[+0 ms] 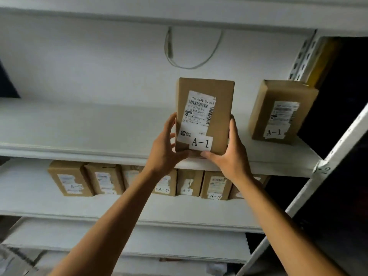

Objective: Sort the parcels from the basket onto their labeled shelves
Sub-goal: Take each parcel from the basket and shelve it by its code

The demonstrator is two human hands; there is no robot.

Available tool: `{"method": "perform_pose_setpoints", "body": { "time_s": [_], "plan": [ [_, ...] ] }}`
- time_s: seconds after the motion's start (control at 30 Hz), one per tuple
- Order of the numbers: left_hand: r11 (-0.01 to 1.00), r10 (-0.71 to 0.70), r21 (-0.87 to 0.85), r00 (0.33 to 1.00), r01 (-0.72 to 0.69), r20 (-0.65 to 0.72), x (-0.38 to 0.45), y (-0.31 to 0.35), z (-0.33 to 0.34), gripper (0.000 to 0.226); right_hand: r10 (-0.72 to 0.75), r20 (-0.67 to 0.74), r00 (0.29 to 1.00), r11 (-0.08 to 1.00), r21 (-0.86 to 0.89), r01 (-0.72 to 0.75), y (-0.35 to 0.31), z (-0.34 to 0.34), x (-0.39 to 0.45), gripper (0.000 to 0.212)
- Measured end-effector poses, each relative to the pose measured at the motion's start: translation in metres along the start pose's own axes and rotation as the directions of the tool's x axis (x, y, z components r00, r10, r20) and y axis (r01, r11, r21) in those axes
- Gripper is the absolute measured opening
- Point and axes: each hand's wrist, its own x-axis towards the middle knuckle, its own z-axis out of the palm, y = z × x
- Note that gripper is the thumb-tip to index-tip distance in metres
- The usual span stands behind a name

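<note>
Both hands, left (166, 148) and right (229, 154), grip the brown cardboard A-1 parcel (204, 116) upright on the white upper shelf (79, 128), at nine o'clock of a shelved A-1 box (280, 112) (A-2 boxes (216, 185) fill the shelf below; basket unseen).

Your left hand (166, 150) and right hand (229, 156) are both bare, with no gloves, rings or watch on the fingers or wrists. Your forearms are uncovered too: no sleeve reaches into view anywhere along them, down to the lower edge.
</note>
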Motion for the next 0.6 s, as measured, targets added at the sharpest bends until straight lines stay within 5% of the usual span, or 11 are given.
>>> {"method": "perform_pose_setpoints", "body": {
  "time_s": [0.13,0.4,0.6],
  "plan": [
    [0.996,0.023,0.085,1.0,-0.022,-0.019,0.034,-0.014,0.034,0.102,0.054,-0.075,0.996,0.989,-0.134,-0.064,0.023,-0.013,0.013,0.116],
    [0.975,0.049,0.222,0.988,-0.016,-0.145,0.075,-0.008,0.097,0.073,-0.069,-0.15,0.986,0.942,-0.336,0.015,0.064,-0.044,0.043,0.115],
    [0.978,0.016,0.208,0.984,0.022,-0.18,0.09,-0.01,0.115,0.067,-0.175,-0.068,0.982,0.874,-0.47,0.123,0.09,-0.052,0.064,0.109]
  ]
}}
